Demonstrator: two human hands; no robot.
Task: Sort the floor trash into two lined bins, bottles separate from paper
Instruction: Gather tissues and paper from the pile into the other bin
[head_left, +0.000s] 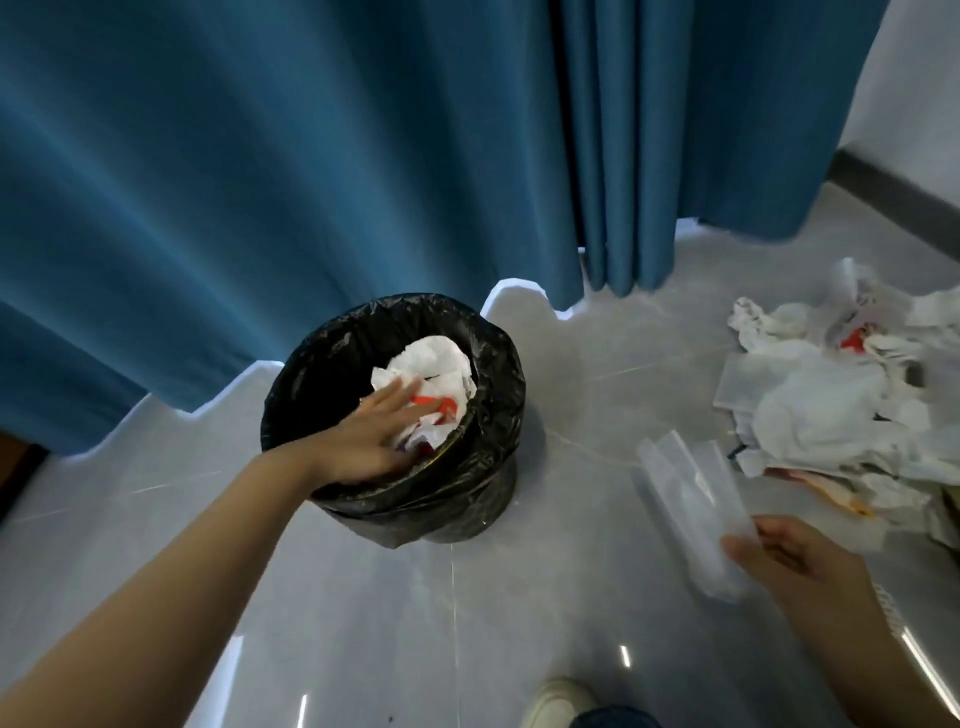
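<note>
A round bin (467, 499) lined with a black bag stands on the grey floor near the blue curtain. It holds crumpled white paper (434, 364) with red print. My left hand (376, 436) reaches into the bin with straight fingers pressing on that paper. To the right, my right hand (795, 564) pinches a translucent plastic piece (691, 493) by its near end and holds it above the floor. A heap of white paper and plastic trash (841, 410) lies on the floor at the far right.
A blue curtain (311, 182) hangs right behind the bin. A white wall with a dark baseboard (893, 182) runs at the upper right. My shoe (558, 701) shows at the bottom edge. Glossy grey floor (597, 364) lies between bin and heap.
</note>
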